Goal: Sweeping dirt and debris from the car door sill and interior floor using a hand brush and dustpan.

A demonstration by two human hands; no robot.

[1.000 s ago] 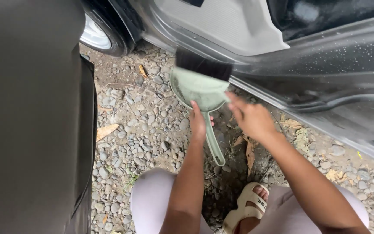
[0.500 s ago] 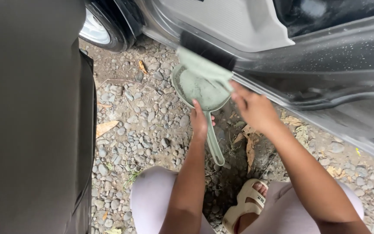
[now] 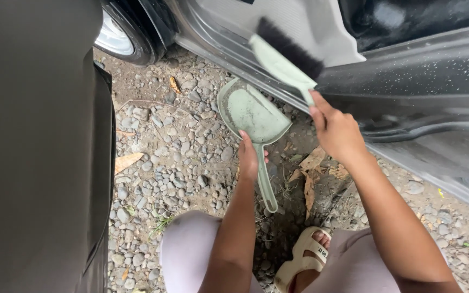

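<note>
Open car door (image 3: pixel 28 163) fills left; car sill (image 3: pixel 408 108) runs across top right, above gravel ground (image 3: pixel 180 157). Pale green dustpan (image 3: pixel 251 111) hangs just below sill, handle pointing down toward person. Left hand (image 3: pixel 248 157) wrapped closed around handle's upper part. Right hand (image 3: pixel 337 130), fingers curled shut on pale green hand brush (image 3: pixel 283 54); brush long axis slants up-left, black bristles against sill, directly above pan mouth.

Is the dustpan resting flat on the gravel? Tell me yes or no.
No: the left hand holds the pale green dustpan by its handle, raised against the car's door sill, while the right hand holds the brush above it.
</note>
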